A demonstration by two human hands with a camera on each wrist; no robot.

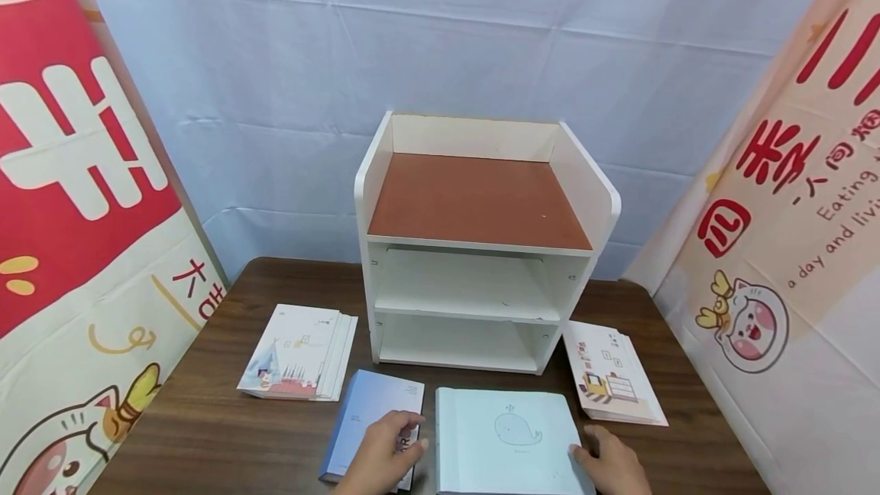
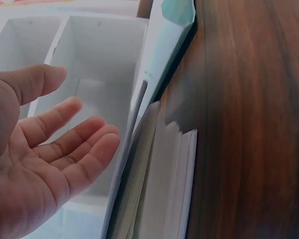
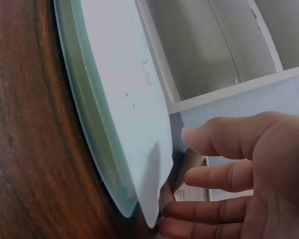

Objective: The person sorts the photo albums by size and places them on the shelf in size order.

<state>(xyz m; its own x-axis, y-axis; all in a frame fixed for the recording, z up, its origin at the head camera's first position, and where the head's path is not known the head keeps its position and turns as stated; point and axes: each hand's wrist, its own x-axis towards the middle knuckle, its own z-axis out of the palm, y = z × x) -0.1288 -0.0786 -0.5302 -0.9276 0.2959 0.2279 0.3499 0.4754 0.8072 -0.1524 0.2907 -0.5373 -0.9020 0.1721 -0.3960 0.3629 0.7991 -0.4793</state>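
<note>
My left hand (image 1: 383,451) hovers over the right part of a blue book (image 1: 371,407), its fingers loosely bent with nothing between them. In the left wrist view the pages of that book stack (image 2: 162,184) show beside the fingertips. Beside it lies a pale mint album (image 1: 505,441) with a whale drawing on its cover. At the album's right edge is my right hand (image 1: 612,463). The right wrist view shows its fingers apart and relaxed beside the album (image 3: 124,99); I cannot tell whether a fingertip touches the edge.
A white two-tier shelf unit (image 1: 474,243) with a brown top stands at the table's back. A stack of white booklets (image 1: 296,350) lies to its left, another stack (image 1: 612,373) to its right. Printed cloths hang at both sides of the wooden table (image 1: 206,434).
</note>
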